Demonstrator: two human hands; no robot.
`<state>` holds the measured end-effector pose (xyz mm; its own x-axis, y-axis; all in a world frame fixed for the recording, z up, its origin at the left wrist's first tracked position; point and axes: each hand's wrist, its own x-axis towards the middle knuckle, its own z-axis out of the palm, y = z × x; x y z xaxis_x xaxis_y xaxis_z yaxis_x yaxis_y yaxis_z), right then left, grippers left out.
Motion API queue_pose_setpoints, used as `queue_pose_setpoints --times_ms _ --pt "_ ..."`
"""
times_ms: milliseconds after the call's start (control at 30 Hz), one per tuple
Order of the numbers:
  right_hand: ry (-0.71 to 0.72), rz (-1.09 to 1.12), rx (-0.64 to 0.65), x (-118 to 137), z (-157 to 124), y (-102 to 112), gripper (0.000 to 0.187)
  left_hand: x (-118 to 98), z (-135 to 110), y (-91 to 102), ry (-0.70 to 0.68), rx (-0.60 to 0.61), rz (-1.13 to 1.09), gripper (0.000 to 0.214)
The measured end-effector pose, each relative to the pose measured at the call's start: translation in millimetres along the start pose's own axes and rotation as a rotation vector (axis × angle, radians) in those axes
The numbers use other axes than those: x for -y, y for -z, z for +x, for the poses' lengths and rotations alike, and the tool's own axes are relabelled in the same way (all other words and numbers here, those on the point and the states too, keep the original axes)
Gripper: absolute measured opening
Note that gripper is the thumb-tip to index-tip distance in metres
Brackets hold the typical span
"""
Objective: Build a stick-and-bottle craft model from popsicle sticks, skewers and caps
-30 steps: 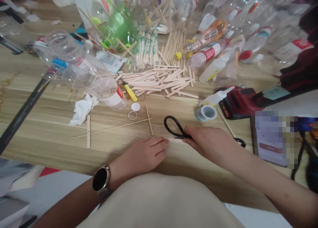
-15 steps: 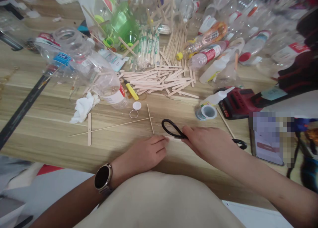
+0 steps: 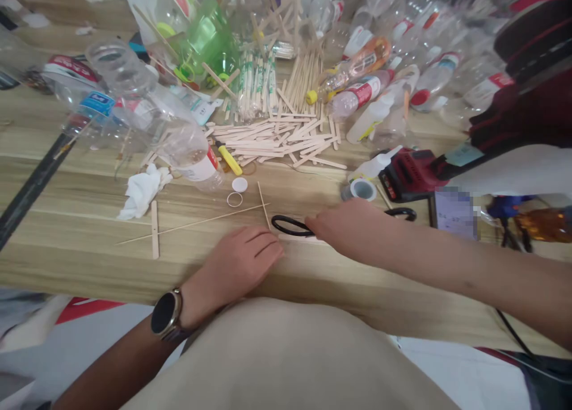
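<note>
My right hand [image 3: 342, 225] is closed round a pair of scissors with black loop handles [image 3: 291, 233]. One loop sticks out left of my fingers and the other shows beyond my wrist; the blades are hidden. Under the left loop, a pale wooden craft stick [image 3: 289, 239] lies flat on the table. My left hand [image 3: 245, 258], below a wristwatch [image 3: 165, 316], rests with curled fingers at the stick's left end, pressing on it. Just beyond lie two crossed thin bamboo skewers [image 3: 214, 220], and another craft stick [image 3: 155, 234] lies under the long skewer's left part.
Loose craft sticks [image 3: 272, 139] are heaped beyond my hands with a yellow-handled tool [image 3: 229, 160]. Plastic bottles [image 3: 357, 97] crowd the back. To the right are a red cordless tool [image 3: 413, 174], a tape roll [image 3: 363, 189] and a phone [image 3: 453, 213]. Crumpled tissue [image 3: 143, 192] lies left.
The view has shifted a little. My right hand has turned over the scissors, its forearm now lying more level, and the left loop looks flatter. My left hand stays at the stick's end.
</note>
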<state>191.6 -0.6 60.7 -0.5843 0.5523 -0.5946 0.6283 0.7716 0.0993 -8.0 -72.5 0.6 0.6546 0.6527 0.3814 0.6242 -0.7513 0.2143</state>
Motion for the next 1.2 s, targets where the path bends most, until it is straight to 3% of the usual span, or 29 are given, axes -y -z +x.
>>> queue_pose_setpoints --times_ms 200,367,633,867,1200 --pt "0.068 -0.036 0.068 0 12 22 0.032 -3 -4 -5.6 -0.05 0.053 -0.034 0.015" --pt "0.088 -0.061 0.047 0 10 13 0.032 -6 -7 -13.8 -0.079 0.137 -0.054 0.014" --pt "0.119 -0.041 0.067 -4 4 4 0.028 -8 -4 -8.4 -0.072 0.251 -0.097 0.022" --pt "0.087 0.022 0.1 -6 2 4 0.027 -10 3 -25.8 -0.141 0.327 -0.027 0.015" --pt "0.033 0.194 0.105 -13 1 -5 0.023 -11 4 -31.7 -0.137 0.319 -0.033 0.013"
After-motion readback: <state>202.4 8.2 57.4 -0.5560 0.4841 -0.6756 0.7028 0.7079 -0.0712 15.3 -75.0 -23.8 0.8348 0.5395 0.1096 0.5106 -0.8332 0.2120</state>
